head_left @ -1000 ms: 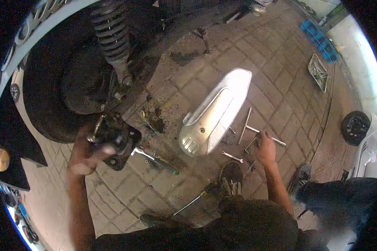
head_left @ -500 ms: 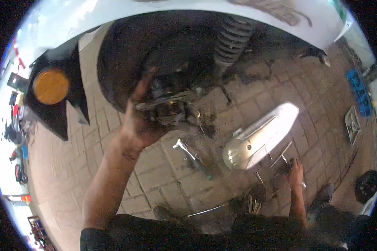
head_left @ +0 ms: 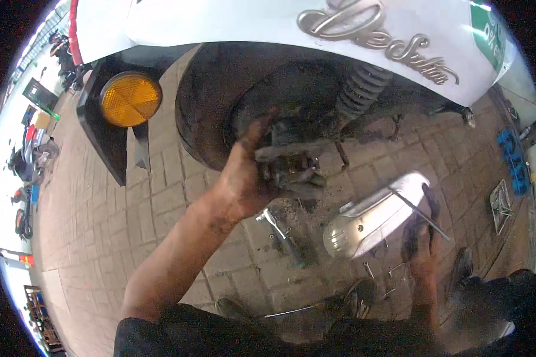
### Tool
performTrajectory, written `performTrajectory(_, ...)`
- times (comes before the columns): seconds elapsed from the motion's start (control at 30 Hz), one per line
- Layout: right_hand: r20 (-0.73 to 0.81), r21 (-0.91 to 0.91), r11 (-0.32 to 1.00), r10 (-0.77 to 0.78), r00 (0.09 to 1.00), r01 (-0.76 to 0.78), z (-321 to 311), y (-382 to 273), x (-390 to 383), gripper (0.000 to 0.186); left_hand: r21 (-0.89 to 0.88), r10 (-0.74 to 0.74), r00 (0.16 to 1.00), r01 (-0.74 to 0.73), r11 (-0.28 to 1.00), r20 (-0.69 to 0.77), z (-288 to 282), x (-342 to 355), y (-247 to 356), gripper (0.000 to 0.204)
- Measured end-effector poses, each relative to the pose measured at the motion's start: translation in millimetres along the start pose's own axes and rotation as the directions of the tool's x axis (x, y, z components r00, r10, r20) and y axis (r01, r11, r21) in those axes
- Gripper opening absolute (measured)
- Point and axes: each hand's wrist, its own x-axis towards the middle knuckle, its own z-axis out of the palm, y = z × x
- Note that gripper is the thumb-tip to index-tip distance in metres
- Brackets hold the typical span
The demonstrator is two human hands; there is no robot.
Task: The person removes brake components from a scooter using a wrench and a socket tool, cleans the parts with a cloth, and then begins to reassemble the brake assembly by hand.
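My left hand (head_left: 244, 184) grips a dark metal part (head_left: 289, 175) with bolt holes, held before the scooter's rear tire (head_left: 198, 119). My fingers curl around its side. At the right, my right hand (head_left: 421, 244), blurred, is closed on a T-handle wrench (head_left: 415, 208) raised over the pavers. Between my hands lies a long silver cover (head_left: 354, 229). A ratchet (head_left: 277, 229) lies on the pavers below the metal part, with a small spanner (head_left: 368, 271) farther right.
The white scooter body (head_left: 232, 18) spans the top, with a shock spring (head_left: 363, 89) and orange reflector (head_left: 130, 98). At the right are a blue crate (head_left: 511, 157) and metal tray (head_left: 500, 208). Parked scooters (head_left: 30, 160) line the left. My shoes (head_left: 357, 297) are below.
My view has swung up and left onto the scooter body. My right hand has lifted the T-handle wrench from the pavers. My left hand still holds the dark part, now raised toward the tire.
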Motion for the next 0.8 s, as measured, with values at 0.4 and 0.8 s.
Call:
performTrajectory(0.4,0.044,0.530,0.837,0.132,0.990,-0.135,91.3,-53.9,33.8,0.038,0.083,-0.036,0.997,0.042,0.996,-0.075,2.7,2.5,-14.0,0.076)
performTrajectory(0.8,0.276,0.680,0.602,0.318,0.907,-0.418,113.1,-78.9,40.0,0.029,0.060,0.024,0.999,-0.022,0.998,-0.032,12.5,0.5,-16.7,0.057)
